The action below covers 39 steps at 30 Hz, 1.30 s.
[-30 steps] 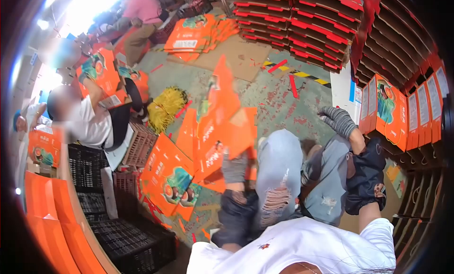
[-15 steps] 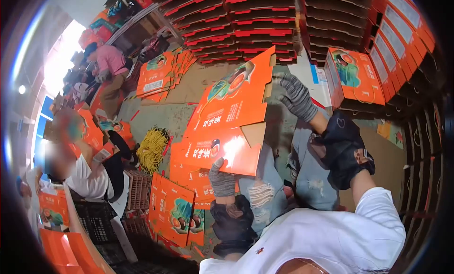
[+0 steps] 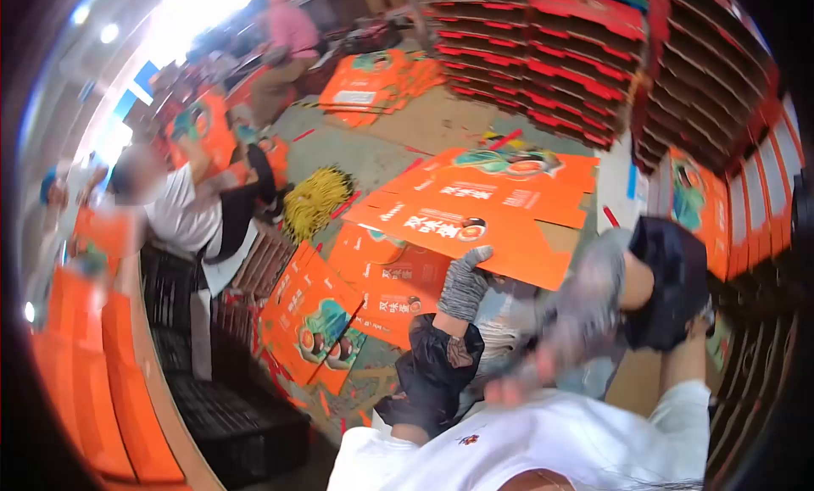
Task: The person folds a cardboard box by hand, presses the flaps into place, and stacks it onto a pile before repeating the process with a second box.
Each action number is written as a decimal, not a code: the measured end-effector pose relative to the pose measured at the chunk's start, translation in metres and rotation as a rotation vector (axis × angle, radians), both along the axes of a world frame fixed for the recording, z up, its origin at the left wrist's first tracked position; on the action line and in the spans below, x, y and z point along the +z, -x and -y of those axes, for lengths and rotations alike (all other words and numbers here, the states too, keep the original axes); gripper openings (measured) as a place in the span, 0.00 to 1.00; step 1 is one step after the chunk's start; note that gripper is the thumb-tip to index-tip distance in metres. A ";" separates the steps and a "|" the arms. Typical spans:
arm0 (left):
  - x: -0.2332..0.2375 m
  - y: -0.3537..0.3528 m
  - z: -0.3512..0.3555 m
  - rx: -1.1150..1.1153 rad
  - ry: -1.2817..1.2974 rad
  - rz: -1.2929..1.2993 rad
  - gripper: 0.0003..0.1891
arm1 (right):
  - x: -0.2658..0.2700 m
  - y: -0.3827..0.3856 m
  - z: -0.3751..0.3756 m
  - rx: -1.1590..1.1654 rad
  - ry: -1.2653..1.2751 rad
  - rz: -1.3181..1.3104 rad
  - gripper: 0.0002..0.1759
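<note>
A printed orange carton (image 3: 500, 215), folded flat with egg pictures and white lettering, is tilted in front of me above my knees. My left hand (image 3: 465, 283), in a grey knit glove, pinches its near edge with the thumb on top and the fingers hidden beneath. Close to my chest, apart from the carton, is my gloved right hand (image 3: 572, 321), its fingers smeared by motion. Under the held carton, more orange cartons (image 3: 386, 292) lie on the floor. Another flat carton (image 3: 309, 313) leans by the crates at the left.
Tall stacks of folded cartons (image 3: 543, 54) rise at the back, with more at the right (image 3: 767, 194). Yellow cord handles (image 3: 318, 203) lie bundled on the floor. At the left sit black crates (image 3: 229, 415) and a person in white (image 3: 191, 207) with orange cartons.
My right hand has left the carton's far side and come down toward my chest. The carton has tipped flatter, still in my left hand. My view has turned left.
</note>
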<state>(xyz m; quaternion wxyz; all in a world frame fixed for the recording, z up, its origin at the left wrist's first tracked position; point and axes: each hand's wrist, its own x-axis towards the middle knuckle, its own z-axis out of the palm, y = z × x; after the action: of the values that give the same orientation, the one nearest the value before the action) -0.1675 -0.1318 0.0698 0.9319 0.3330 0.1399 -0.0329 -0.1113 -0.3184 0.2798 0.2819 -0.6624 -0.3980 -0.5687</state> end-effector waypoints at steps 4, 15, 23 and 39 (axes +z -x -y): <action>0.002 0.009 -0.005 -0.073 0.019 -0.046 0.21 | -0.035 -0.056 0.034 0.032 -0.207 -0.171 0.16; -0.005 -0.010 -0.019 -0.080 0.070 0.032 0.27 | -0.174 -0.081 0.116 -0.046 0.588 -0.443 0.14; -0.009 -0.021 -0.025 -0.167 0.185 -0.108 0.23 | -0.181 -0.078 0.127 -0.122 0.468 -0.873 0.14; 0.028 -0.124 -0.043 -0.627 0.292 -0.011 0.24 | -0.216 -0.167 0.135 0.028 0.611 -0.883 0.20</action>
<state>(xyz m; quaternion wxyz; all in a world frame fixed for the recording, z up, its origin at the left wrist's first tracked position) -0.0437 -0.0890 0.0977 0.9135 0.2230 0.0294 -0.3390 0.0556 -0.4533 0.0638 0.2246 -0.8850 -0.3977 -0.0902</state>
